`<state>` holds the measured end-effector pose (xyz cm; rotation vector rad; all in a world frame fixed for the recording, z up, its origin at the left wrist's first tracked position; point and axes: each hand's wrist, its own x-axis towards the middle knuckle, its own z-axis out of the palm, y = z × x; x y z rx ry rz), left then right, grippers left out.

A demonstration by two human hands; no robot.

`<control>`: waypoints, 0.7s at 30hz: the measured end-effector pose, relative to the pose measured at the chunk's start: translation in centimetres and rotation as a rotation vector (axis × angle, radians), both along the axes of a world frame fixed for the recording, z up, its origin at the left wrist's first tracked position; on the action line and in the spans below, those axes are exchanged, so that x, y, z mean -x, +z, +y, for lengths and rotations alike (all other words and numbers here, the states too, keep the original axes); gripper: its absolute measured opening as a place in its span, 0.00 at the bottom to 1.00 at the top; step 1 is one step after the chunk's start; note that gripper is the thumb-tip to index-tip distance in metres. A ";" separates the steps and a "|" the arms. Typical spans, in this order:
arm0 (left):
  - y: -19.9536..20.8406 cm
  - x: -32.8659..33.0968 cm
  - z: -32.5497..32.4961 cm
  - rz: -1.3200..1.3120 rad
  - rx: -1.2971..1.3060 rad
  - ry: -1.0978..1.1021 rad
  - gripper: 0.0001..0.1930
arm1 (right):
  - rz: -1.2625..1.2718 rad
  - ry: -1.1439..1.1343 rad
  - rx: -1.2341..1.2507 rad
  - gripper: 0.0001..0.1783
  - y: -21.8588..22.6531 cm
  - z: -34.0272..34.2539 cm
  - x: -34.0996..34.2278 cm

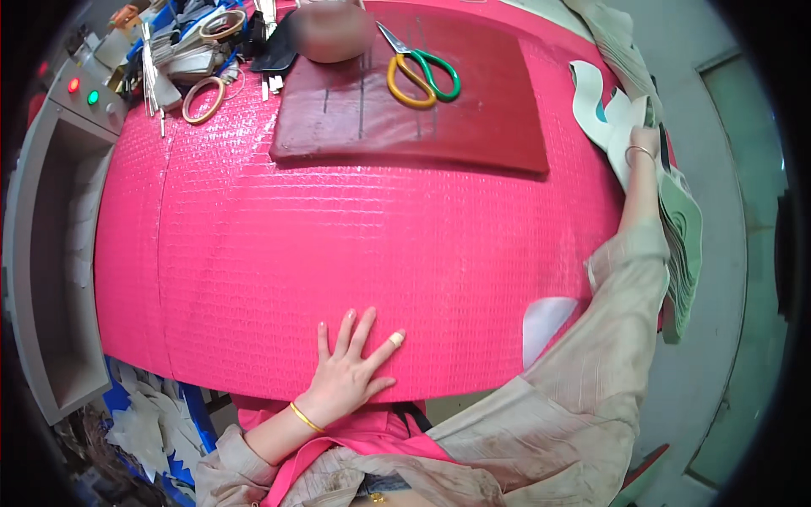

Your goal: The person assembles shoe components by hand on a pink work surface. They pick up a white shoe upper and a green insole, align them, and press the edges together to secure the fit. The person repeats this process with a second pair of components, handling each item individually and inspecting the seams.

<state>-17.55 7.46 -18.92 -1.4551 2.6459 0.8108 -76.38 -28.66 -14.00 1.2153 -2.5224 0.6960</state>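
Presently rests the left hand palm down on the pink counter, close to the near edge, fingers spread, grip open. Wears a pale band on the index finger and a yellow bangle on that wrist. Stretches the right arm out over the right side, with the right hand at the pale curved pieces on the far right edge. Cannot tell whether that grip is closed on them, with the fingers too small to make out. Has a stack of pale green pieces just nearer than the right hand, along the same edge, and a white scrap near the right sleeve. Shows a dark red slab at the far middle, bearing scissors with one yellow and one green handle, blades pointing far left. Includes tape rolls among clutter at far left, and a grey open-fronted box beside the counter's left edge.
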 end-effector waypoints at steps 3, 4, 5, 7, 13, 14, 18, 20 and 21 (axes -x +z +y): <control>0.2 -0.7 0.4 -0.018 -0.036 0.058 0.36 | -0.599 0.390 0.358 0.16 5.0 0.2 -10.4; 0.4 -0.8 0.5 -0.017 -0.048 0.046 0.36 | -0.802 0.527 0.431 0.15 7.9 3.2 -15.5; 0.7 -0.9 0.1 0.080 -0.130 0.070 0.37 | -0.870 0.649 0.421 0.13 10.3 6.4 -19.9; 1.9 -1.6 -1.5 0.243 -0.277 0.162 0.38 | -0.779 0.897 0.259 0.11 10.8 11.1 -27.0; 4.1 -5.1 -6.3 0.444 0.770 0.411 0.25 | -0.450 1.738 -0.533 0.15 4.7 23.8 -39.6; 4.8 -6.3 -6.2 0.361 0.764 0.371 0.22 | -0.498 1.819 -0.544 0.15 4.8 23.7 -39.6; 7.1 -10.9 -3.4 0.398 0.461 0.294 0.12 | -0.771 1.505 -0.256 0.12 8.6 17.6 -33.3; 9.9 -11.5 -3.2 0.515 0.373 0.478 0.07 | -0.555 1.130 0.059 0.14 7.0 10.7 -24.8; 10.4 -12.0 -4.0 0.558 0.388 0.508 0.07 | -0.372 0.901 0.162 0.16 4.5 6.5 -17.8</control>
